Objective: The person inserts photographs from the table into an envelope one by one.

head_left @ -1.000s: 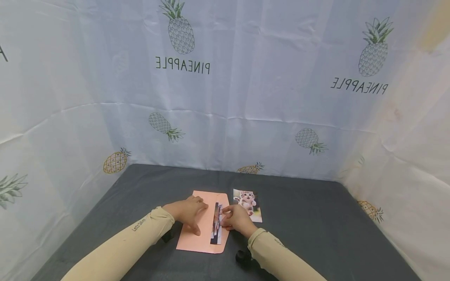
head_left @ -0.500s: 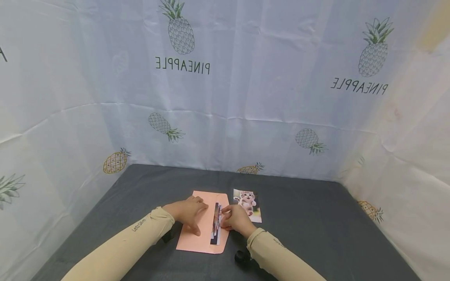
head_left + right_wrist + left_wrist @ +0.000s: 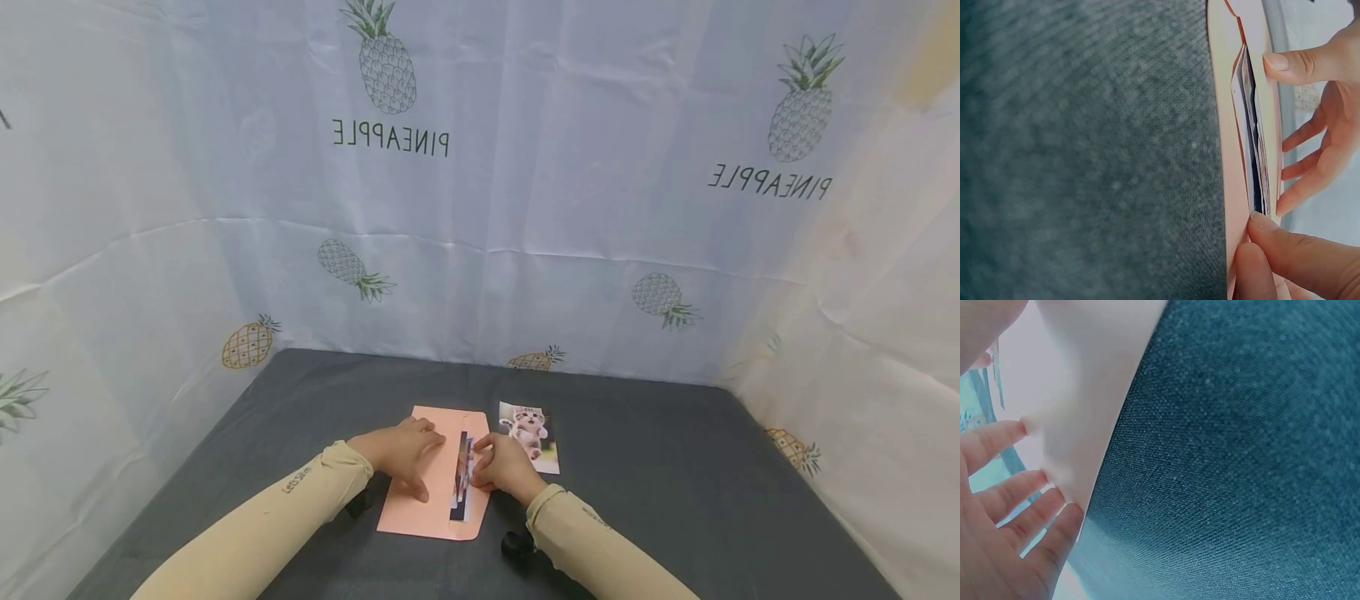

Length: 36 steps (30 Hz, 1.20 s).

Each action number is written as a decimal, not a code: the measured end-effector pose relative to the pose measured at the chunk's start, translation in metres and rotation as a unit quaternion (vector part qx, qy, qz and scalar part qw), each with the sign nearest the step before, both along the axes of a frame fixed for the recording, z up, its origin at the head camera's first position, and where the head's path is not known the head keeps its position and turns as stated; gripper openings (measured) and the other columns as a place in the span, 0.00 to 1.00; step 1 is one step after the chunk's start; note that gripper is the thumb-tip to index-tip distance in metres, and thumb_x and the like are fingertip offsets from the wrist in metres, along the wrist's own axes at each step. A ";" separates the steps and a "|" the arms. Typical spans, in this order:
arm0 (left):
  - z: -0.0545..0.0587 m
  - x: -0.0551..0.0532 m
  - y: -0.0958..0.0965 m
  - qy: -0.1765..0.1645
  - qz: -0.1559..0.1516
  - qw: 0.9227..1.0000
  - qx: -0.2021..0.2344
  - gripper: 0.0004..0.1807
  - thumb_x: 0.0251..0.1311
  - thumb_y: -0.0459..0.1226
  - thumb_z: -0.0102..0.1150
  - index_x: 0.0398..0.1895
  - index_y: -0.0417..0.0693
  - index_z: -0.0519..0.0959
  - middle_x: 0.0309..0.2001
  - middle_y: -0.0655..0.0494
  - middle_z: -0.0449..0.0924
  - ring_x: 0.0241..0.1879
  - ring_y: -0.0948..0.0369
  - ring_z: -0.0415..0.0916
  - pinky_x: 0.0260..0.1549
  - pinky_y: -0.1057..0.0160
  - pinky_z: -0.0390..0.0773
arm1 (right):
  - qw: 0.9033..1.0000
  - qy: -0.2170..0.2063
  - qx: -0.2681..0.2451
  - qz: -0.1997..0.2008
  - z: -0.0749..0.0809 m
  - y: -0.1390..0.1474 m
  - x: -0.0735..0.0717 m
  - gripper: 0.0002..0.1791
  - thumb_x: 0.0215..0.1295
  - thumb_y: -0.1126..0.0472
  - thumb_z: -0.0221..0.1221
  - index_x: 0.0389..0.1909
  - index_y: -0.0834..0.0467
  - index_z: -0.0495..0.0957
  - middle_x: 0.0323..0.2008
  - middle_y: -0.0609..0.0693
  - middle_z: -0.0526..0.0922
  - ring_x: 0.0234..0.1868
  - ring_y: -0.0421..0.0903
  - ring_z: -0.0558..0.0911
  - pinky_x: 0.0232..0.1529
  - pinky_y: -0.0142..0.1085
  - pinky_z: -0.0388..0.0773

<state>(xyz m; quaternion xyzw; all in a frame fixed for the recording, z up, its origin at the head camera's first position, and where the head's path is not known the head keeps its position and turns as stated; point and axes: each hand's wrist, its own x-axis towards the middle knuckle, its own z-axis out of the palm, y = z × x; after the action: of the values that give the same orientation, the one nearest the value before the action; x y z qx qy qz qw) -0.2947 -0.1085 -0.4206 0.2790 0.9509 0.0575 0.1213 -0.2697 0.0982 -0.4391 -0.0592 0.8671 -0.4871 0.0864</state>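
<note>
A peach paper envelope (image 3: 412,521) lies on the dark cloth, its flap open toward the right. Several photos (image 3: 459,496) stick out of its opening as a narrow strip; in the right wrist view their stacked edges (image 3: 1252,137) show, the rest hidden inside. My left hand (image 3: 401,454) rests on the envelope's left part with fingers spread, fingertips near the far edge and thumb nearer me. My right hand (image 3: 510,468) is at the flap side, bent finger and thumb pinching at the photos' exposed edge. In the left wrist view the left fingers (image 3: 1022,519) press the paper.
A kitten photo (image 3: 528,433) lies flat on the dark tablecloth (image 3: 637,483), just right of the envelope and beyond the right hand. A white curtain (image 3: 510,192) printed with pineapples surrounds the table at the back and sides. A small black object (image 3: 516,546) sits beneath the right wrist.
Both hands hold nearly the same places on the envelope and photos. The whole head view has shifted very slightly.
</note>
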 end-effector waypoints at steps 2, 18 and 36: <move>0.000 0.000 0.000 0.000 -0.001 1.000 0.000 0.50 0.35 0.57 0.78 0.65 0.50 0.71 0.66 0.48 0.65 0.66 0.51 0.61 0.63 0.50 0.67 | 1.000 -0.001 0.000 0.002 0.000 0.000 0.000 0.23 0.46 0.78 0.69 0.45 0.69 0.76 0.21 0.53 0.81 0.18 0.42 0.80 0.25 0.36 0.82; 0.000 0.001 -0.001 0.000 -0.005 1.000 0.002 0.50 0.34 0.56 0.79 0.65 0.50 0.71 0.66 0.49 0.66 0.65 0.52 0.61 0.63 0.51 0.67 | 0.999 -0.016 -0.036 0.021 0.004 0.006 0.000 0.21 0.50 0.78 0.65 0.48 0.69 0.76 0.27 0.55 0.81 0.24 0.44 0.82 0.29 0.39 0.83; 0.000 0.001 -0.001 -0.004 -0.006 1.000 0.008 0.51 0.34 0.56 0.79 0.66 0.50 0.70 0.66 0.50 0.64 0.66 0.53 0.60 0.62 0.52 0.68 | 0.995 0.003 -0.101 -0.013 0.032 0.075 -0.019 0.20 0.66 0.65 0.59 0.57 0.68 0.74 0.43 0.60 0.81 0.43 0.55 0.84 0.44 0.48 0.81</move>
<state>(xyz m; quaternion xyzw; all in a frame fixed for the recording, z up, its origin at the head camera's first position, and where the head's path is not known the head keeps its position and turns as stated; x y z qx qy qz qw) -0.2935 -0.1094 -0.4202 0.2851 0.9483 0.0656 0.1233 -0.2889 0.1733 -0.4071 -0.0579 0.8143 -0.5731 0.0712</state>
